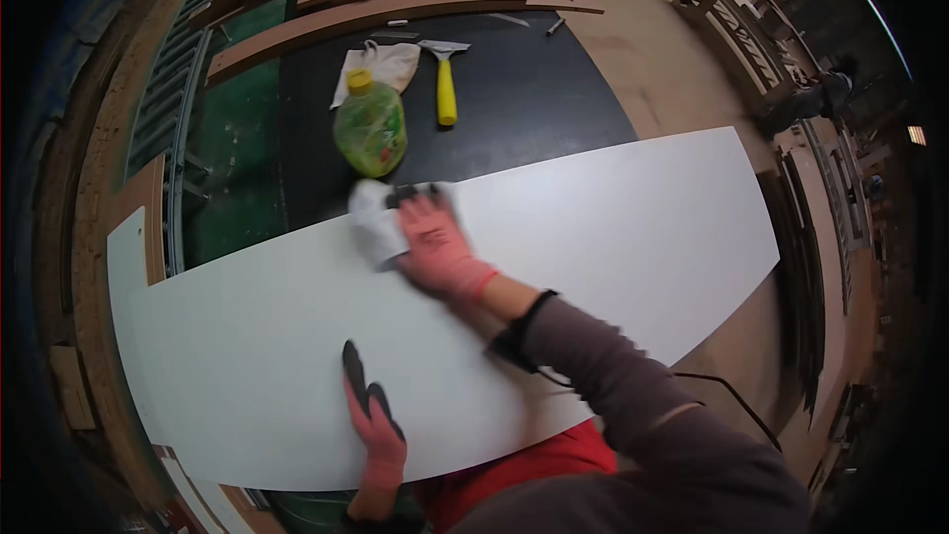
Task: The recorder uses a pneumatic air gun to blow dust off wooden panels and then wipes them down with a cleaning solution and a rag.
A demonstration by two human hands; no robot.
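A large white panel (613, 227) lies across the work surface in front of me. My right hand (438, 242), in a pink glove with dark fingertips, presses a crumpled white cloth (374, 222) on the panel near its far edge. The hand and cloth are slightly blurred. Nearer to me, my left hand (372, 420), gloved alike, rests on the panel with fingers stretched out and holds nothing. Just beyond the cloth stands a clear bottle (371, 133) with a yellow cap and green liquid. Next to it are a scraper (447, 89) with a yellow handle and a pale cloth bag (395, 64).
Past the bottle is a dark mat (514, 69). Brown boards (356, 25) are piled at the far side. A metal roller conveyor (183, 129) runs along the left. Far right, another person (816, 97) is beside stacked boards (806, 267). A dark cable (736, 391) hangs near my right arm.
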